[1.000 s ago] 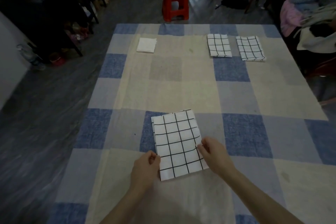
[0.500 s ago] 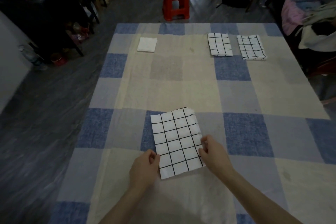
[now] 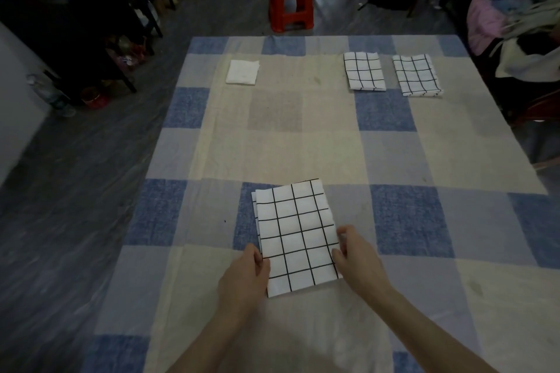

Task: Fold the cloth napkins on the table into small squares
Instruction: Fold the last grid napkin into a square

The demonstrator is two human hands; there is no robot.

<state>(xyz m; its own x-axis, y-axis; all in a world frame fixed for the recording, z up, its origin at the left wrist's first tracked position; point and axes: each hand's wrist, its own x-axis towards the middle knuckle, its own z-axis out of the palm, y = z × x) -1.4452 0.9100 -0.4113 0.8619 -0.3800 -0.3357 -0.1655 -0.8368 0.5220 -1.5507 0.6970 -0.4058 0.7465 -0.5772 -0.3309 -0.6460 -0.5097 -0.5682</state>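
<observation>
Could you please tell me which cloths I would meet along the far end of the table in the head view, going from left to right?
plain white napkin → grid napkin with large squares → grid napkin with finer squares

Both forearms run off the bottom edge; the hands cover the checked napkin's near corners.

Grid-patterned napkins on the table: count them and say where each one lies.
3. The near grid napkin lies at the table's near edge, gripped at its sides by the left hand and right hand. Two folded ones sit far right: the inner and the outer. None appears hidden.
</observation>
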